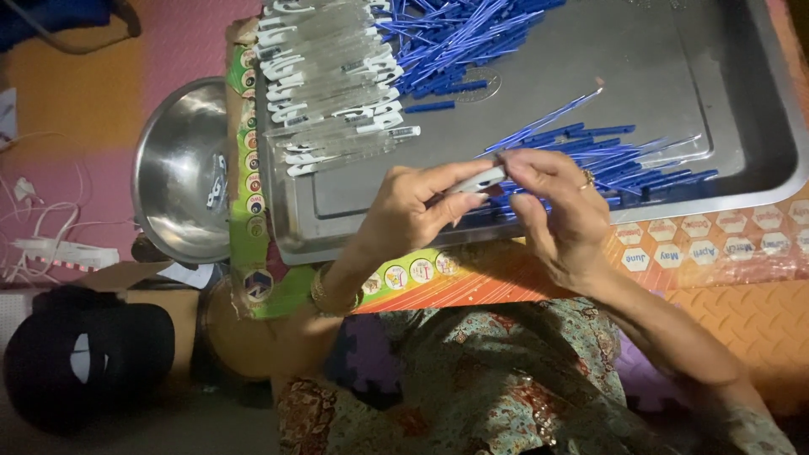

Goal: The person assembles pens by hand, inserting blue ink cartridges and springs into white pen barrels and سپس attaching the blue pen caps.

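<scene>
My left hand [413, 206] grips a clear pen barrel with a white cap [479, 180] over the near edge of a large metal tray [607, 67]. My right hand [556, 202], a ring on one finger, pinches the barrel's other end together with a thin blue refill [548, 120] that slants up to the right. Loose blue refills [624, 160] lie on the tray just beyond my right hand. A bigger heap of blue refills [459, 34] lies at the tray's far side. Several assembled clear pens with white caps [333, 84] are stacked at the tray's left.
A steel bowl [181, 168] with a few small pieces in it stands left of the tray. The tray rests on a colourful printed board [699, 240] over orange and pink foam mats. White cables [42, 227] lie far left, a black cap [84, 358] at lower left.
</scene>
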